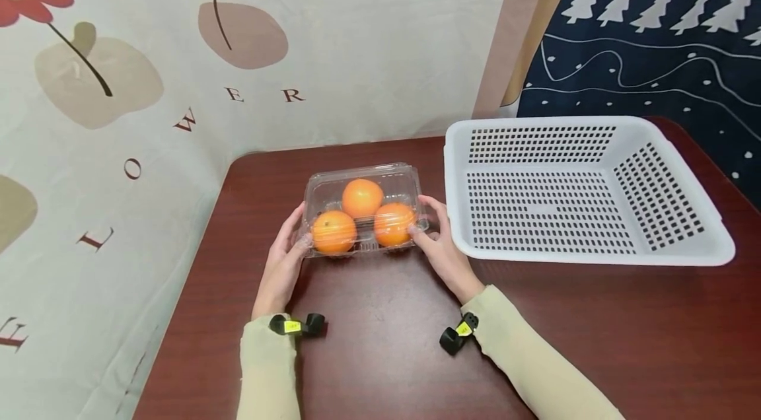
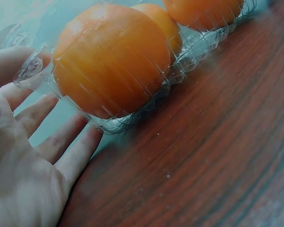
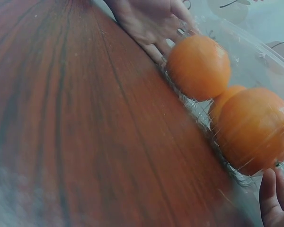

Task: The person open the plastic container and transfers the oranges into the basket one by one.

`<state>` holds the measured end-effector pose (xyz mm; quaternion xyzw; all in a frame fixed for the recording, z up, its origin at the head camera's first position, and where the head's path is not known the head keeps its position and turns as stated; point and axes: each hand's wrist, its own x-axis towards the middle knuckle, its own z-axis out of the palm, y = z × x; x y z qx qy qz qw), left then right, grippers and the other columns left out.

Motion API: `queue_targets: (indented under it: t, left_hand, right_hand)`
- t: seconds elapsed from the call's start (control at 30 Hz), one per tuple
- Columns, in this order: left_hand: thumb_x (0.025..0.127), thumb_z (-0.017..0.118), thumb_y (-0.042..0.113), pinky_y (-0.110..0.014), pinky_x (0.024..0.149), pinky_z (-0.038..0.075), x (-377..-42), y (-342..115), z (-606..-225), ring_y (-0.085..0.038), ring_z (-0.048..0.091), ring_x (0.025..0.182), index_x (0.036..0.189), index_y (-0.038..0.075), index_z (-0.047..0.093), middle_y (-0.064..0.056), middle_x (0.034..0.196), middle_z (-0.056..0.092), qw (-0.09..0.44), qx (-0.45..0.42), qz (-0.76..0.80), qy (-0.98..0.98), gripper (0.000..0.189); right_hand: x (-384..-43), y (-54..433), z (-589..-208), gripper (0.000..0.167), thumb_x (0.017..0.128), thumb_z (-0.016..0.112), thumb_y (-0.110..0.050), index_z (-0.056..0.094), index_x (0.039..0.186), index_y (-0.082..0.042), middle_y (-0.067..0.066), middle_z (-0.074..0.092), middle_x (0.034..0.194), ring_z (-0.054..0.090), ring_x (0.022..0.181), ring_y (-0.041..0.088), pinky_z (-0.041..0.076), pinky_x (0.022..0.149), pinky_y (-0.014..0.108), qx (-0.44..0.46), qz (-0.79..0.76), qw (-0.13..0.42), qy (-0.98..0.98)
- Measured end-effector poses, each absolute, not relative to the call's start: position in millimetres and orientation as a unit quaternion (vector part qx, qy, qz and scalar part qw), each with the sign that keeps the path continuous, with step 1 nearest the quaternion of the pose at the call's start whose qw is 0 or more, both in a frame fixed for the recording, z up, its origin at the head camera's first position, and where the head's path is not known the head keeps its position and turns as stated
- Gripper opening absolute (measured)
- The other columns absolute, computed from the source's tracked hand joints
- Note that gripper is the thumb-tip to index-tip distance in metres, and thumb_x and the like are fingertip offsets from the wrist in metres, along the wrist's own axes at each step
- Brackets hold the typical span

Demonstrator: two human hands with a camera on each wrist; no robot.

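Note:
A clear plastic fruit box (image 1: 324,185) with three oranges inside, one orange (image 1: 362,198) behind the other two, is low over the table in the head view. My left hand (image 1: 284,268) holds its left side, the thumb at the front corner. On the opposite side my right hand (image 1: 442,248) grips the box, thumb near the right orange (image 1: 394,222). In the left wrist view, spread fingers of the left hand (image 2: 33,156) meet the box's end beside an orange (image 2: 111,61). Fingertips of the right hand (image 3: 277,194) touch the box's near end in the right wrist view.
A white perforated plastic basket (image 1: 543,209) stands right of the box, close to my right hand. The dark red wooden table (image 1: 380,327) meets a printed cloth (image 1: 380,43) at the back. A navy cloth with white trees (image 1: 642,57) hangs behind the basket.

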<state>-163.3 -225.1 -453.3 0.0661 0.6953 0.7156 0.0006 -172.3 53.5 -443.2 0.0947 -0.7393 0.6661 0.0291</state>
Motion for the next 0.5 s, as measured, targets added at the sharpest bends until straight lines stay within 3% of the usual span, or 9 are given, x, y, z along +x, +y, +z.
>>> queue_targets:
  t: [0.23,0.5]
  left_hand:
    - [0.090,0.052,0.016,-0.020,0.095,0.036,-169.5,-230.8,-465.7,-0.019,0.033,0.125,0.140,0.022,0.029,-0.005,0.144,0.026,-0.004,0.066,0.734,0.676,0.055]
    - [0.092,0.049,0.014,-0.019,0.096,0.034,-165.3,-228.6,-457.2,-0.019,0.033,0.125,0.140,0.024,0.029,0.002,0.144,0.026,0.001,0.062,0.730,0.680,0.052]
  right_hand:
    - [-173.2,53.3,-443.3,0.053,0.087,0.057,-0.013,0.033,0.134,-0.011,0.006,0.037,0.128,0.045,0.100,0.021,0.043,0.066,0.025,0.096,0.662,0.028,-0.743]
    - [-171.1,54.1,-439.9,0.052,0.088,0.055,-0.014,0.032,0.135,-0.013,0.008,0.038,0.129,0.043,0.103,0.020,0.043,0.072,0.033,0.087,0.658,0.011,-0.748]
